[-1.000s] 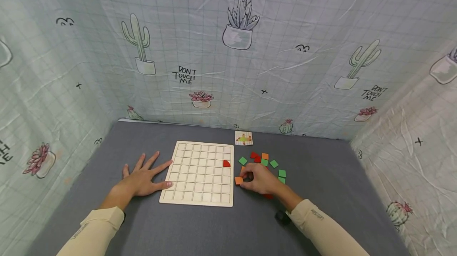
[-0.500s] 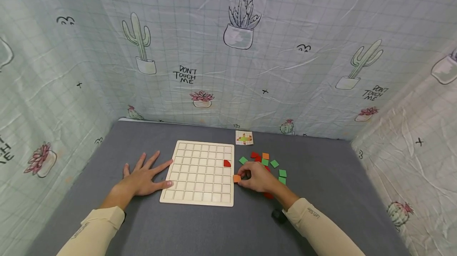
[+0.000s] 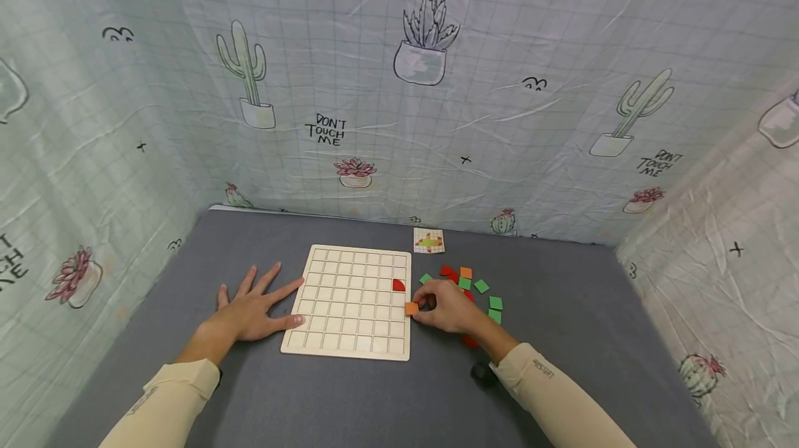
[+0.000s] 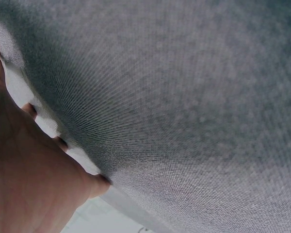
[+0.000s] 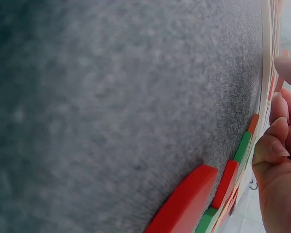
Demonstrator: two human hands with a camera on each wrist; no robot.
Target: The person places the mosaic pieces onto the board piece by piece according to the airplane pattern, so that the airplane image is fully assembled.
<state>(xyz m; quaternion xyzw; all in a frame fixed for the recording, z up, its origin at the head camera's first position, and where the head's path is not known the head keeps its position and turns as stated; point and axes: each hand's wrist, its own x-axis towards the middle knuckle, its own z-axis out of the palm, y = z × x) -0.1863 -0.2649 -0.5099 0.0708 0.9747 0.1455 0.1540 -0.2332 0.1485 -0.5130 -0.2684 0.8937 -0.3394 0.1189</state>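
Note:
In the head view, a pale wooden grid board lies on the grey table. My left hand is spread flat at its left side, thumb and index fingertips touching the edge. With thumb and fingertips, my right hand pinches an orange square tile over the board's right edge. A red quarter-round tile sits in a cell of the rightmost column. The right wrist view shows the right fingers curled, with part of the orange tile at the thumb. The left wrist view shows the left hand against grey cloth.
Right of the board lie loose green tiles, red tiles and another orange tile, some partly hidden by the right hand. A small pattern card lies behind them. A printed curtain hangs around the table.
My right hand has carried the orange tile leftward and slightly away from me, from beside the board to over its right edge. The left hand has stayed in place.

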